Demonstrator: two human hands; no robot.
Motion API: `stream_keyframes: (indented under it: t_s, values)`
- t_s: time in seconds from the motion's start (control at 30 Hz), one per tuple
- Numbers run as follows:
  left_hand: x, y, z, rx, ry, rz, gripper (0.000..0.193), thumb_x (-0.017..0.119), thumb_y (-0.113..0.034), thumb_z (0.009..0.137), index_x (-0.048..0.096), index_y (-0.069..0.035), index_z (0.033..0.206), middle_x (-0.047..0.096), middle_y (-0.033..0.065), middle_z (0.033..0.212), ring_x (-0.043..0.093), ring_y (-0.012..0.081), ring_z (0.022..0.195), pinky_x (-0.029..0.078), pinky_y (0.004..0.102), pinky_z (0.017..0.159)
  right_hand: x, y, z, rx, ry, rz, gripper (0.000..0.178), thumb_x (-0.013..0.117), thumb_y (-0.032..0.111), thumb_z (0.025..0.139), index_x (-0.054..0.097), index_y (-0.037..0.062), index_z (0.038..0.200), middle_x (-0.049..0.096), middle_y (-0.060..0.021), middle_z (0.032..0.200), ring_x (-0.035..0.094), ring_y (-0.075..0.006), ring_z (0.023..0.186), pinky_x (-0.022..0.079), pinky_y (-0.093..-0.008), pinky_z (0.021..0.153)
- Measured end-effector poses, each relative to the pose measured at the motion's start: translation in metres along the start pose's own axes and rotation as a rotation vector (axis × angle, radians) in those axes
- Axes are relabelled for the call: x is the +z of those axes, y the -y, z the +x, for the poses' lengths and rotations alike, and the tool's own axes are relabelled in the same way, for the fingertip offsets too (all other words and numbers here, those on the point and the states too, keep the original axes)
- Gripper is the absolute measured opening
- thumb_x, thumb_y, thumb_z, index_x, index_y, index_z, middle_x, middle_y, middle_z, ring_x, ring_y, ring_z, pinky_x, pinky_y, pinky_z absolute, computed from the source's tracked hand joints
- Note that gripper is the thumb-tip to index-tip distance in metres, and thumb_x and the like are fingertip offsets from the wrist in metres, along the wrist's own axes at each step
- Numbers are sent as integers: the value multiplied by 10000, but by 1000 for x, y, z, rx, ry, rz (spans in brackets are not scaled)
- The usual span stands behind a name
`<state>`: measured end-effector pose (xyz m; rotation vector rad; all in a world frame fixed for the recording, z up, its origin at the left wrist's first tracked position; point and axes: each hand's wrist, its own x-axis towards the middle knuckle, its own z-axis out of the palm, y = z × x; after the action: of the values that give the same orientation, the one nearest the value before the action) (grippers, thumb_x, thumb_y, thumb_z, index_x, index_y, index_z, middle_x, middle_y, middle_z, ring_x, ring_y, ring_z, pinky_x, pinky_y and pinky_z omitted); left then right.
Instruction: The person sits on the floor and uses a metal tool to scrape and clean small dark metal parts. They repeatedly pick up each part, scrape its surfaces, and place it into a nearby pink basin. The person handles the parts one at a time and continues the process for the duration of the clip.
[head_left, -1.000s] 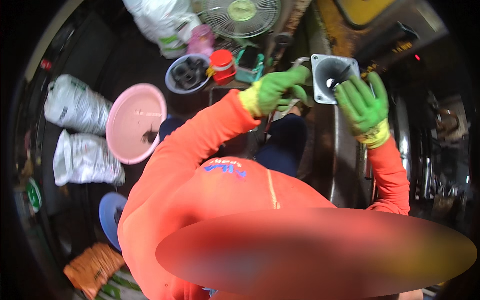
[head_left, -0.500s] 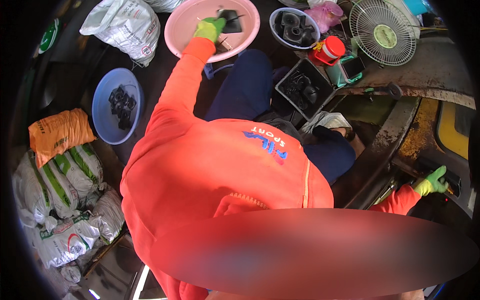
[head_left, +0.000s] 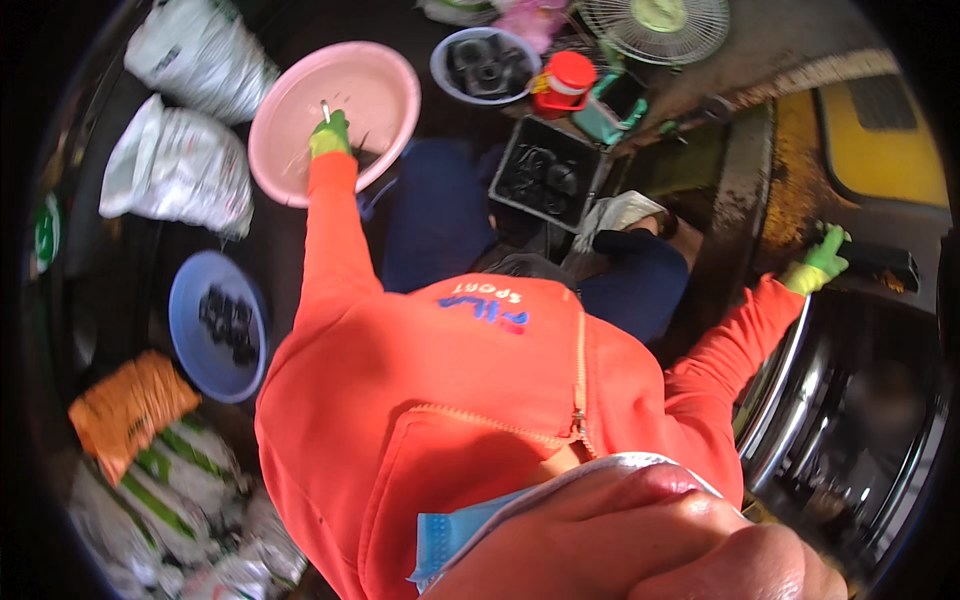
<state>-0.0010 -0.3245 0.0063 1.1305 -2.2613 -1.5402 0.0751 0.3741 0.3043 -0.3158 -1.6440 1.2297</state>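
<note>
Dark floor (head_left: 275, 235), blue basin (head_left: 205, 370) standing, white sacks (head_left: 180, 165) lying nearby

head: left fisheye | faces down | torso (head_left: 480, 390) near | left fingers (head_left: 338, 126), right fingers (head_left: 828, 250) farther

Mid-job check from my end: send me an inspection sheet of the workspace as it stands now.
Surface: dark floor, bearing basins and sacks.
Job's things: pink basin at the left hand; thin pale item there, grip unclear; dark block near the right hand.
Clutter: blue basin and square bin, both holding black parts; red jug; orange sack.
Hands: both in green gloves; right-hand contact unclear.
Cables: nothing seen.
Surroundings: rusty machine on the right; fan ahead.
</note>
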Motion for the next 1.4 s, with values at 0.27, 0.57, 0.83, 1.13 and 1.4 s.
stream_keyframes:
  t_s: [0.27, 0.57, 0.83, 1.13, 1.4]
  values:
    - [35, -164, -103, -17, 1129, -1167, 424, 481, -306, 963, 536, 23, 1224, 526, -9, 653, 314, 54, 426, 204, 202, 390, -13, 55, -114, -1107, -773, -1077, 397, 568, 92, 815, 404, -49, 1147, 503, -174, 988, 533, -283, 833, 468, -378, 737]
    - [184, -96, -179, -660, 1304, -1369, 271, 521, -252, 945, 572, -6, 1046, 624, 50, 827, 551, 114, 624, 430, 235, 495, -39, 83, -79, -918, -308, -708, 344, 685, 110, 771, 575, -25, 1067, 625, -168, 981, 630, -314, 832, 525, -381, 733]
    - [203, 19, -214, -717, 881, -545, 329, 594, -369, 879, 614, -56, 977, 510, -14, 623, 402, 109, 453, 346, 279, 476, -111, 154, -62, -1386, -356, -1326, 200, 640, 84, 790, 615, 49, 985, 662, -85, 892, 621, -277, 756, 454, -356, 582]
    - [202, 36, -192, -663, 964, -521, 280, 591, -399, 880, 594, -126, 941, 463, -52, 571, 380, 86, 438, 336, 269, 465, -156, 179, -108, -1264, -338, -1644, 147, 604, 130, 809, 659, 114, 945, 688, 2, 908, 632, -232, 852, 371, -342, 660]
    - [187, 48, -182, -661, 1056, -386, 216, 575, -363, 893, 572, -147, 896, 490, -59, 587, 409, 87, 443, 369, 275, 452, -179, 173, -104, -1363, -504, -1238, 218, 631, 111, 798, 632, 48, 1007, 677, -54, 934, 636, -282, 877, 427, -404, 676]
